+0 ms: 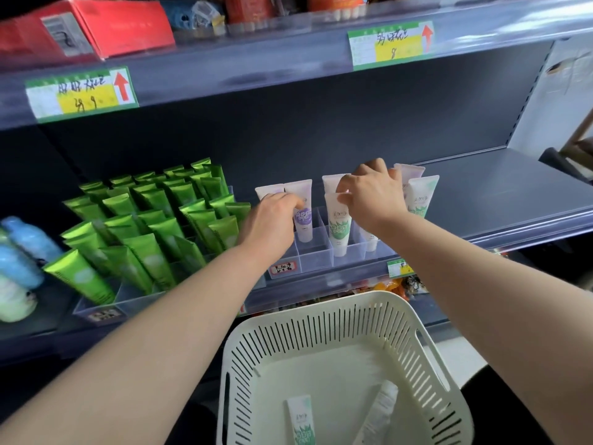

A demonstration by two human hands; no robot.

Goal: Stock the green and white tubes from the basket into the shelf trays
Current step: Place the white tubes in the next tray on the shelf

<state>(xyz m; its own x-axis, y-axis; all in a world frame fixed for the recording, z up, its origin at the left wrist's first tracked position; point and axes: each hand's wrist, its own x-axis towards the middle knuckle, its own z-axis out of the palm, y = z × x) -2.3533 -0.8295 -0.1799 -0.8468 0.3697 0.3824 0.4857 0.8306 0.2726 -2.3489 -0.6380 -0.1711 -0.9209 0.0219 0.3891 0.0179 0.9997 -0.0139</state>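
A clear divided tray (316,252) on the middle shelf holds upright white tubes. My right hand (373,194) pinches the top of a green-and-white tube (338,224) standing in a front compartment. My left hand (272,216) rests with curled fingers on a white tube with a purple label (303,221) in the compartment to the left. Another green-and-white tube (420,195) stands at the tray's right end. Below, the cream slotted basket (308,332) holds a green-and-white tube (301,419) and a second white tube (378,412) lying flat.
Several rows of green tubes (150,216) fill a clear tray to the left, with blue and pale bottles (19,258) beyond them. The shelf (497,187) right of the tray is bare. Price tags (81,93) hang on the upper shelf edge, red boxes above.
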